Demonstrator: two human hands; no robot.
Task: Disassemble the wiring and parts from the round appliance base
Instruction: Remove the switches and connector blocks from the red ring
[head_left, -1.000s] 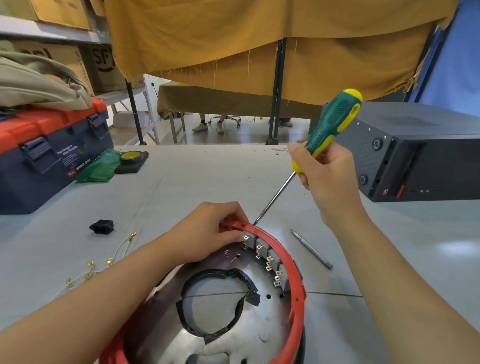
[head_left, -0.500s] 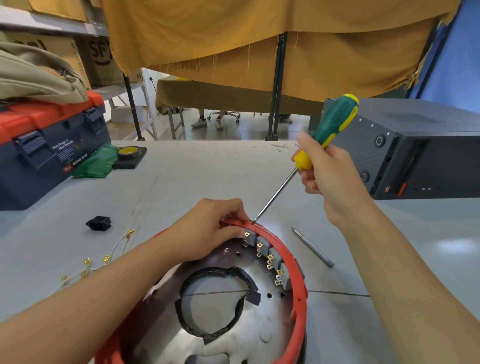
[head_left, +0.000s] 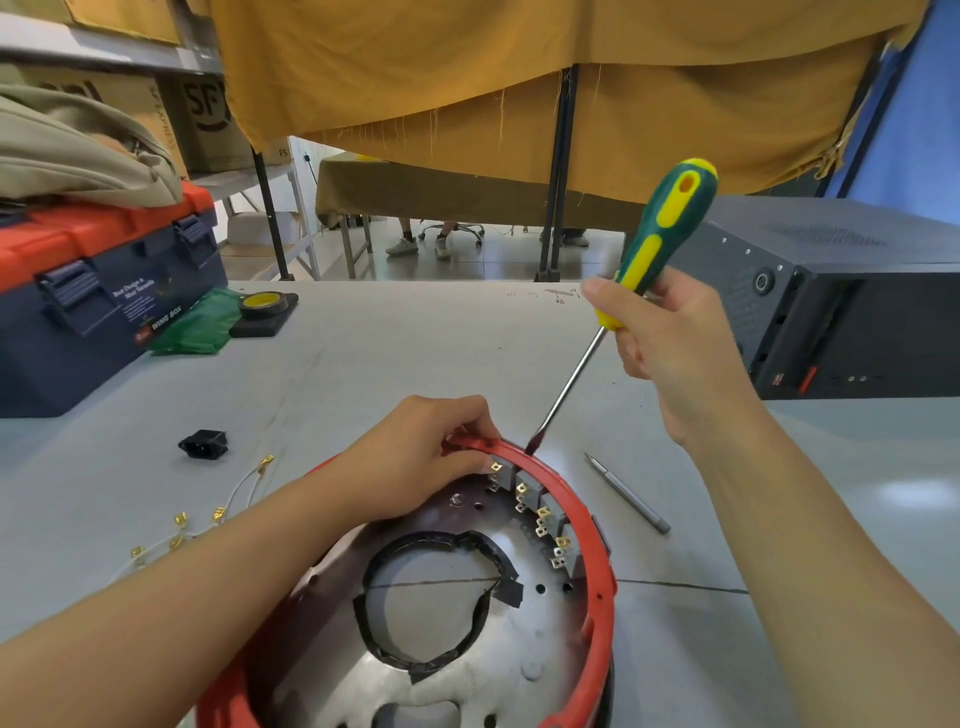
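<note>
1. The screwdriver (head_left: 644, 270) tip sits at the outer side of the red rim (head_left: 566, 483) of the round base (head_left: 519, 597), just beside the left hand (head_left: 421, 447). If the blade slips off the plastic, it could jab those fingers or skid across the table (head_left: 415, 353).
2. Levering hard could crack the rim or bend the brass terminals on the row of switches (head_left: 540, 512) inside it.
3. The base lies on the table close to the person; it could shift if the left hand lets up.
4. Left hand: fingers curled over the rim's far edge, pinching it beside the first switch.
5. Right hand (head_left: 670, 343): raised, wrapped round the lower handle, shaft slanting down and leftward.
</note>
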